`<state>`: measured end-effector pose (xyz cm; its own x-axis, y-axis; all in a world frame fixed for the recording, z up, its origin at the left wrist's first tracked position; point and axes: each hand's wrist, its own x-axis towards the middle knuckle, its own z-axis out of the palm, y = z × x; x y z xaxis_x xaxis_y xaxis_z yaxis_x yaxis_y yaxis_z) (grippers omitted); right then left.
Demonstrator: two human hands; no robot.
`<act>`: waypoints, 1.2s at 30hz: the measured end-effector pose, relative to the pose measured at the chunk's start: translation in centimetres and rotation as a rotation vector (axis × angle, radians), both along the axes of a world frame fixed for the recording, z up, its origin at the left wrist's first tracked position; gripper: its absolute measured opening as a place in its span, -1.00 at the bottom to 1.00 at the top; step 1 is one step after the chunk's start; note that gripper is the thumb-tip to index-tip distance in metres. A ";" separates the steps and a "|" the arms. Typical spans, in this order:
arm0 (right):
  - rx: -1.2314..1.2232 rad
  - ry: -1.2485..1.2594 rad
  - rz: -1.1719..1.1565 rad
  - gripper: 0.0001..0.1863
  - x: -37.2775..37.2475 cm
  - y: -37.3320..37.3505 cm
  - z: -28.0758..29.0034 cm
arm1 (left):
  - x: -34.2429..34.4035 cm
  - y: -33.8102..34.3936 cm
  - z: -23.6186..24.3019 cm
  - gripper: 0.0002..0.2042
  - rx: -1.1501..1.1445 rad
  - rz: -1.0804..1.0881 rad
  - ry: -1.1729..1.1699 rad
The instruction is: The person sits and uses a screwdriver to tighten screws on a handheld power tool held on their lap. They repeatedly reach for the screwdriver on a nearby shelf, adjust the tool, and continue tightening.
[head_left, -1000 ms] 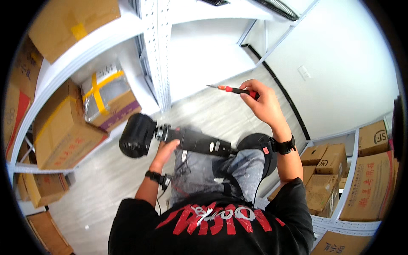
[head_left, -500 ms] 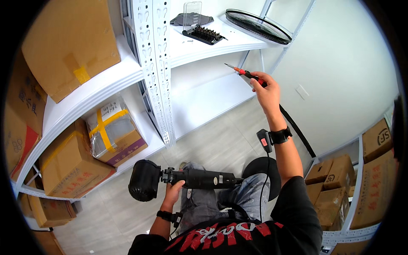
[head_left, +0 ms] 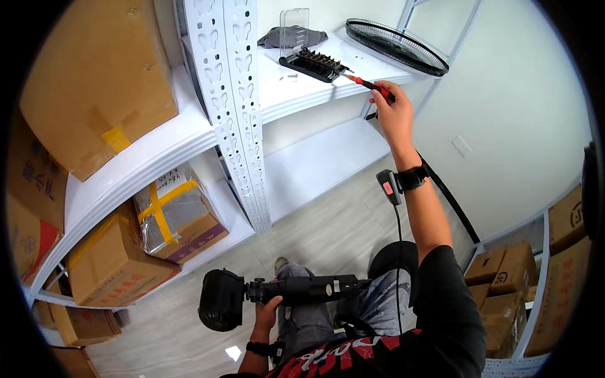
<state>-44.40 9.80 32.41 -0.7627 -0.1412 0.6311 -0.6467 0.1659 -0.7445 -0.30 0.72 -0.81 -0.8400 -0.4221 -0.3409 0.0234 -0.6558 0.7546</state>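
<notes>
My right hand grips the driver, tip beside the bit case on the shelf, contact unclear; my left hand holds the black unit, well apart; I judge a slow, light wrist best, lest the case slide.

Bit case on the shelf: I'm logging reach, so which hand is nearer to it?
Right. The right hand is near, right of the bit case, holding a screwdriver toward it; the left hand, farther off, holds a black device over the legs.
</notes>
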 end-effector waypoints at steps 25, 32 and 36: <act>0.133 0.064 -0.015 -0.80 -2.5 -1.9 -0.2 | -0.2 -0.3 -0.3 -0.49 -0.046 0.003 0.016; 0.153 0.073 -0.024 -0.80 -2.2 -1.9 0.1 | -0.1 -0.4 -0.8 -0.45 -0.055 -0.028 0.014; 0.184 0.158 -0.066 -0.79 -2.4 -1.8 -0.3 | 0.0 -0.4 -0.9 -0.43 -0.053 -0.043 -0.001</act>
<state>-46.79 7.98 32.16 -0.6683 -0.2179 0.7113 -0.7357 0.3350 -0.5886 -0.33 0.29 -1.72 -0.8576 -0.4028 -0.3199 -0.0049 -0.6155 0.7881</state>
